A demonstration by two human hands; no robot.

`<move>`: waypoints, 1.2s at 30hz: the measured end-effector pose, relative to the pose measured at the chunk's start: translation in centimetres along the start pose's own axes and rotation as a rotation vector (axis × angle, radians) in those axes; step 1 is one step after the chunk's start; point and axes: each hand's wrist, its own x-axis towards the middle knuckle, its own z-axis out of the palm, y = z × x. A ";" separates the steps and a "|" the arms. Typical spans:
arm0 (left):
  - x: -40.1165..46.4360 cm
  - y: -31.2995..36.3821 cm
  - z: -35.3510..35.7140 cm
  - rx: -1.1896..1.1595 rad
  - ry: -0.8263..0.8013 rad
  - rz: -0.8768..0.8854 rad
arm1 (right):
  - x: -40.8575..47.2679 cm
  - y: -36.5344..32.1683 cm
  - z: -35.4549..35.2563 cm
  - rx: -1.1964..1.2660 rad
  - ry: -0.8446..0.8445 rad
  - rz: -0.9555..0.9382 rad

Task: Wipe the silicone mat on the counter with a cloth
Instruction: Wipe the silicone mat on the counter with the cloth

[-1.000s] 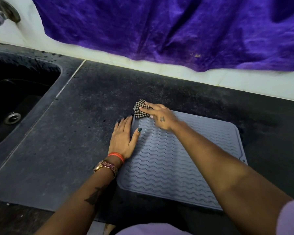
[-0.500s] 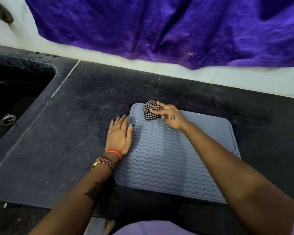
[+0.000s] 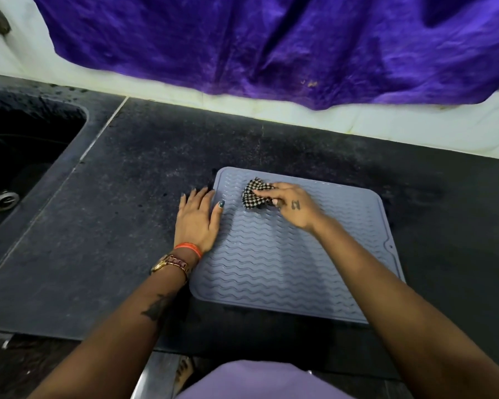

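Wiping near the far left corner of the grey silicone mat (image 3: 285, 254), with the mat lying flat on the dark stone counter (image 3: 113, 240), its wavy ribs facing up.

Risks from here, as a judgement: sliding of the mat across the smooth counter under a hard stroke, likely only on lifting or loosening of the bracing hand; bunching of the small checked cloth (image 3: 254, 194) into a tight wad, leaving little fabric in contact and skipping the grooves between ribs; missing the near and right parts of the mat, not yet reached by the cloth's present position; catching a raised rim and curling the mat's edge on a stroke running off the side.

Right hand (image 3: 293, 204) reaching forward over the mat, forearm stretched diagonally across it, fingers curled onto the crumpled cloth and pressing it down against the ribs. Left hand (image 3: 198, 220) lying flat and relaxed, palm down, fingers straight and pointing away, resting across the mat's left edge, with the thumb on the mat and the other fingertips on the counter just beside it, holding nothing. Black sink (image 3: 18, 156) well apart to the left.
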 end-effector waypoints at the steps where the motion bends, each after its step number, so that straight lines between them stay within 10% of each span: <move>1: 0.0 -0.1 0.1 -0.005 0.004 0.001 | -1.1 -0.3 0.8 0.003 0.010 -0.021; 36: 0.3 -2.5 -0.9 0.234 -0.041 0.124 | -8.8 -3.0 5.6 -0.075 -0.074 -0.107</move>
